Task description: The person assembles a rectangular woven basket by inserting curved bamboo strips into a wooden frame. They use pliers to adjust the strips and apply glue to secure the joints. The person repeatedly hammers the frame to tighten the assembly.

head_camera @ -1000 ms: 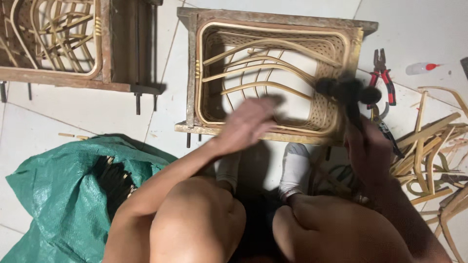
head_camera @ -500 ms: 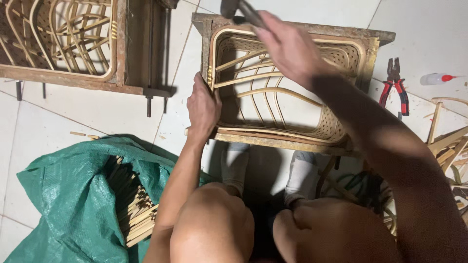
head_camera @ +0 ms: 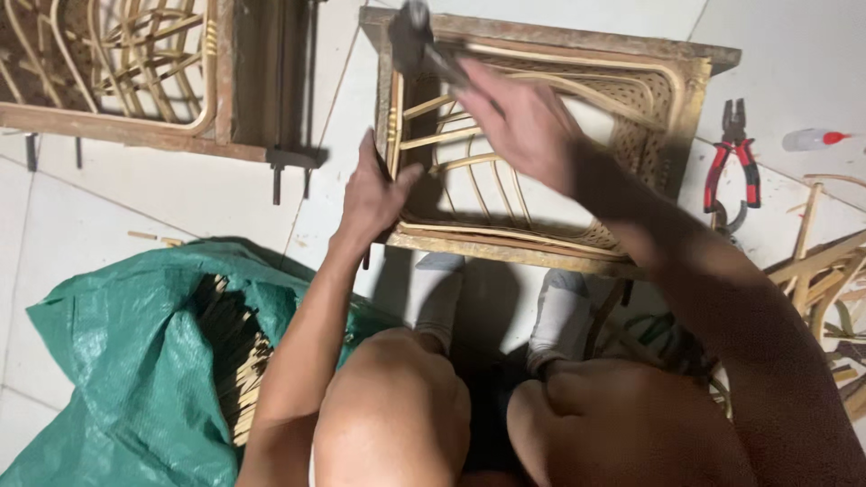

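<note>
A rectangular wooden frame [head_camera: 541, 144] filled with curved rattan rods and a patch of woven cane lies flat on the white tiled floor [head_camera: 162, 194], straight ahead of the person's knees. Its wood is rough, worn and brownish; the rods inside are pale yellow, smooth and bent into nested loops, with finer basket-like weaving along the far and right sides.

The left hand [head_camera: 372, 194] grips the frame's left rail near its near corner, fingers wrapped over the outer edge and thumb pressing the top. The right hand [head_camera: 519, 117] is closed around the handle of a hammer [head_camera: 417, 41], whose dark metal head hangs blurred above the frame's far left corner. The right forearm crosses the frame diagonally.

A second frame [head_camera: 135, 72] of the same kind, with darker wood and similar looped rattan, lies just beside the first, to its left, with a narrow strip of tile between them. On the right of the worked frame lie pliers [head_camera: 732, 158] with red and black handles, and just beyond them a small clear bottle with a red tip [head_camera: 812, 138]. Loose bent rattan pieces [head_camera: 825, 280] are heaped at the right edge. At lower left a crinkled green plastic sheet [head_camera: 108, 361] is bunched around a bundle of thin straight sticks [head_camera: 236, 352].
</note>
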